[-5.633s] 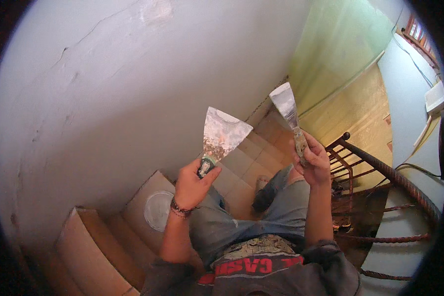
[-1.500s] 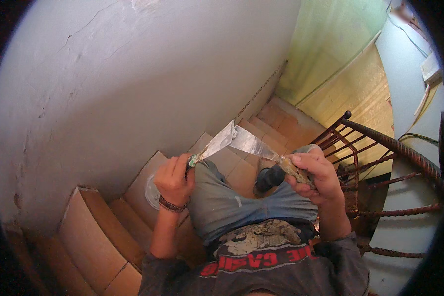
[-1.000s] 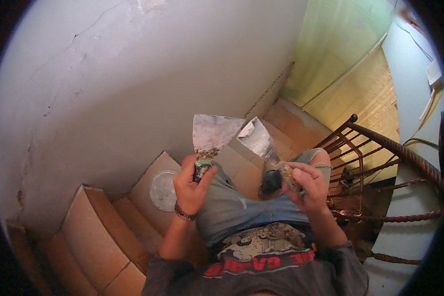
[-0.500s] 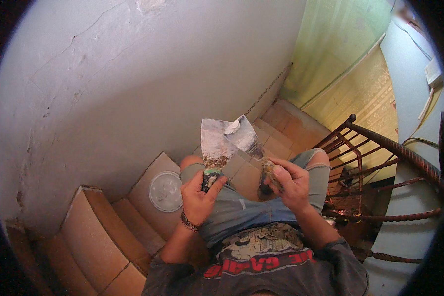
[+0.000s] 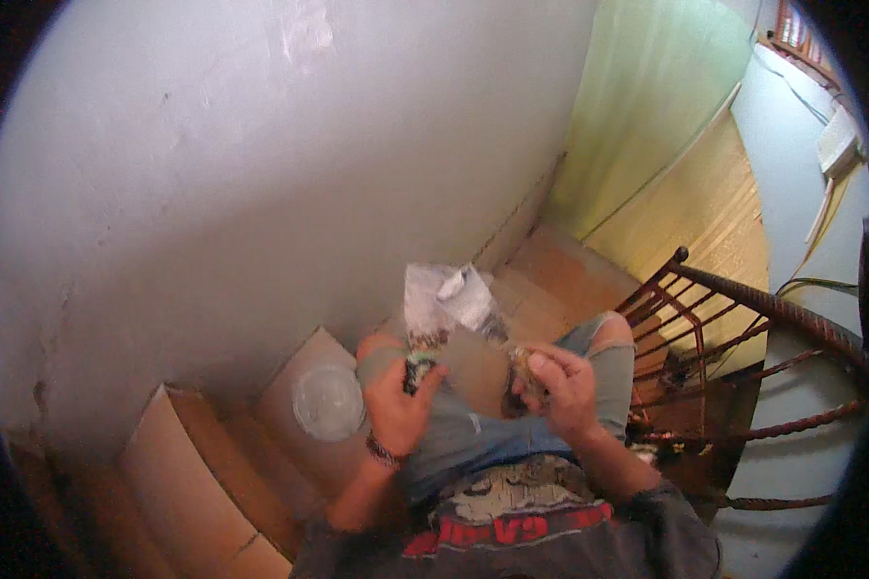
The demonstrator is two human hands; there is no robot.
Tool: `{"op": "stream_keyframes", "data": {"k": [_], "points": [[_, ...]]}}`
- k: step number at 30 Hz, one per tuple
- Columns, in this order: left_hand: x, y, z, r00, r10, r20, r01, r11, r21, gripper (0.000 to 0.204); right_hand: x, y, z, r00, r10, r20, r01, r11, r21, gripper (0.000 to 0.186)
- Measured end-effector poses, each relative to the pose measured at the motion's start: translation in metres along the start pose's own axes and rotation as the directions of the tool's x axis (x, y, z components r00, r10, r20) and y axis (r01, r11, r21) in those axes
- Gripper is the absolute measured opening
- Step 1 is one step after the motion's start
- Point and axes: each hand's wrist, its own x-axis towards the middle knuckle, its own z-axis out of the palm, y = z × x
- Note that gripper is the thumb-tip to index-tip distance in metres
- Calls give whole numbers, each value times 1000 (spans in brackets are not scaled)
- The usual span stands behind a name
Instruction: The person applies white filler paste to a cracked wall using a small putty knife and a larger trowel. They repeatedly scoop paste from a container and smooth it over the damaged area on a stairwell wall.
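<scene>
Tiled stairs (image 5: 179, 473), left hand (image 5: 402, 407) and right hand (image 5: 567, 394) angled inward, fingers (image 5: 550, 370) round wide scraper (image 5: 425, 300) and narrower scraper (image 5: 472, 307)

The left scraper (image 5: 423, 307) and right scraper (image 5: 473, 307) are showing smeared metal, the wall (image 5: 309, 174) is looking matt, the railing's (image 5: 782, 311) twisted metal is gleaming, the trousers (image 5: 613, 386) are showing denim.

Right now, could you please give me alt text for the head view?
A person's left hand holds a broad scraper that, in this view, overlaps a second scraper in the right hand, above jeans. Tiled steps are at left, a metal railing at right.
</scene>
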Motion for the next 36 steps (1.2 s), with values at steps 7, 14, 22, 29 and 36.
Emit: {"op": "stream_keyframes", "data": {"k": [7, 14, 22, 29, 36], "points": [[-2, -8, 24, 994, -73, 83, 69, 996, 58, 30, 25, -37, -3, 997, 29, 66, -45, 963, 266, 36], [23, -39, 18, 967, -244, -76, 237, 967, -93, 26, 94, -61, -34, 985, 1, 171, -63, 933, 354, 43], [13, -76, 26, 846, -532, -26, 514, 829, -220, 21, 193, -52, -28, 956, -24, 291, -134, 851, 508, 40], [38, -66, 8, 693, -686, 222, 628, 726, 280, 26, 213, -6, -8, 930, -53, 363, -172, 811, 560, 50], [76, -132, 33, 747, -525, 407, 354, 833, 425, 35, 253, -20, 2, 803, -154, 576, -130, 898, 421, 49]]}}
